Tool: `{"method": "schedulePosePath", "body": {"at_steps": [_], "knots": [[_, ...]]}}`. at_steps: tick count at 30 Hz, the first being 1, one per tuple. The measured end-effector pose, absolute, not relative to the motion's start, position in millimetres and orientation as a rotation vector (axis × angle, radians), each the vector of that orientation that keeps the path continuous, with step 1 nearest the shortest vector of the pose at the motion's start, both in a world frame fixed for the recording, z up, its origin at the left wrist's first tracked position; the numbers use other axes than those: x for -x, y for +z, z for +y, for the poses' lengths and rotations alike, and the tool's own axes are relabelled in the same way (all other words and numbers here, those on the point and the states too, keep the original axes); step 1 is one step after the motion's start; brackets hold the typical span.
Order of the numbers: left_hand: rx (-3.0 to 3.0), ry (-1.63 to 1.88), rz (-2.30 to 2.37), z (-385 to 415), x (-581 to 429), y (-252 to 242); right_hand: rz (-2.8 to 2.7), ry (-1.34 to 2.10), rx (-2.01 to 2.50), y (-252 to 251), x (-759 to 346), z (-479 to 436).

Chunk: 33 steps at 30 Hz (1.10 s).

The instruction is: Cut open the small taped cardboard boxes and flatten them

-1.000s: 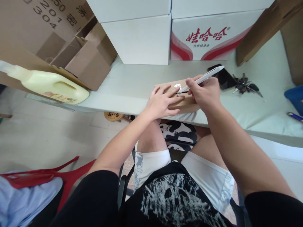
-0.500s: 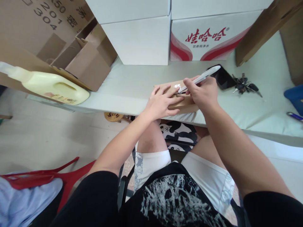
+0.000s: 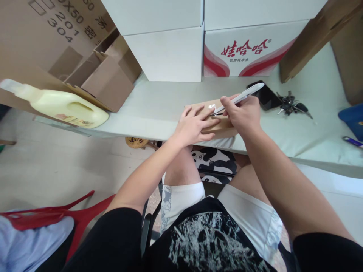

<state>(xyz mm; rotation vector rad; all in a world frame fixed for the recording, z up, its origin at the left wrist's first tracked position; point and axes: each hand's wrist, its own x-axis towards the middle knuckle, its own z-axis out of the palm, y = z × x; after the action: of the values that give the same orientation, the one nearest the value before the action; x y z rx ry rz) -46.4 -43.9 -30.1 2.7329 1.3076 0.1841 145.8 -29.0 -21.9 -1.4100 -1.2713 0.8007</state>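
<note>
My left hand (image 3: 191, 124) lies on a small brown cardboard box (image 3: 219, 132) at the table's front edge, fingers spread across its top. Closed around a slim white pen-shaped tool (image 3: 251, 90), my right hand (image 3: 245, 113) rests at the box's right side. The tool slants down to the left, with its lower end at the box top beside my left fingertips. A dark line shows on the cardboard there; I cannot tell if it is a slit or a mark. Shiny clear tape (image 3: 211, 107) sits just above it.
Behind the box stand white cartons (image 3: 170, 56). A phone (image 3: 266, 96) and keys (image 3: 292, 104) lie to the right, farther out a blue container (image 3: 353, 119). Leftward are a yellow bottle (image 3: 68, 107) and brown cardboard boxes (image 3: 104, 83). A red chair (image 3: 82, 223) stands at lower left.
The view has tilted slightly, so the table items appear a little lower. Both hands stay at the box, and the tool has hardly moved.
</note>
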Motion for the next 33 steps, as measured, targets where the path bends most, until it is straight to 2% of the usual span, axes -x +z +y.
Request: {"method": "schedulePosePath", "body": {"at_steps": [25,33], "knots": [[-2.706,0.136,1.323,-46,45,-24,-1.291,0.614,1.409,-32,-151,-26],[-2.802,0.157,1.303,-43,48,-28,-0.865,0.674,1.218,-44,-162,-20]]}}
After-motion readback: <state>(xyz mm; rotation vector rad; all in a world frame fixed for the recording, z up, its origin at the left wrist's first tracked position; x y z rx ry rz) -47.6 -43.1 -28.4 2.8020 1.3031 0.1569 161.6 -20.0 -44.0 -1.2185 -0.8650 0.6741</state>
